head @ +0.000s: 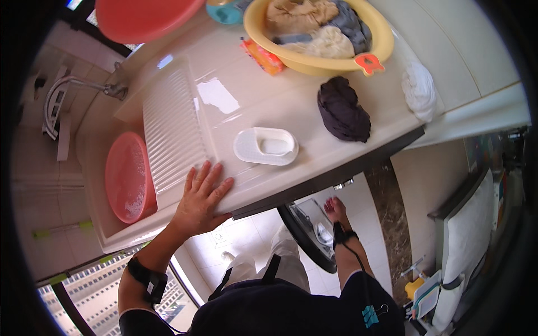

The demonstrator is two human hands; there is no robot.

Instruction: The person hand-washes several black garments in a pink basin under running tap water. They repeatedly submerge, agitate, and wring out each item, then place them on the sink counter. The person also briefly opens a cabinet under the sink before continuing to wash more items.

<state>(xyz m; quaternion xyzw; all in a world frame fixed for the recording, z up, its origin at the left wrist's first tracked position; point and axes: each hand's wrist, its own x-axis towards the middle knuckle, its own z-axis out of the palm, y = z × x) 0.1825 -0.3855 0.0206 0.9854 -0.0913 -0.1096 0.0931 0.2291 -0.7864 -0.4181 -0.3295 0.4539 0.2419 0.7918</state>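
Observation:
My left hand (202, 201) rests spread, palm down, on the near edge of the laundry sink's countertop, beside the ribbed washboard (176, 126). My right hand (335, 209) hangs below the counter by the open round door (307, 235) of a front-loading washing machine; its fingers are partly curled, and I cannot tell whether it holds anything. On the counter lie a white plastic soap dish (266, 146), a bundled dark cloth (344, 110) and a bundled white cloth (419, 91). Farther back, a yellow basin (323, 67) holds tan, cream and grey fabrics.
A pink basin (130, 178) with suds stands in the sink under a curved faucet (113, 89). Another pink basin (145, 25) is at the back left, and an orange packet (265, 56) lies by the yellow basin. A window is at lower left, a padded chair (466, 227) at right.

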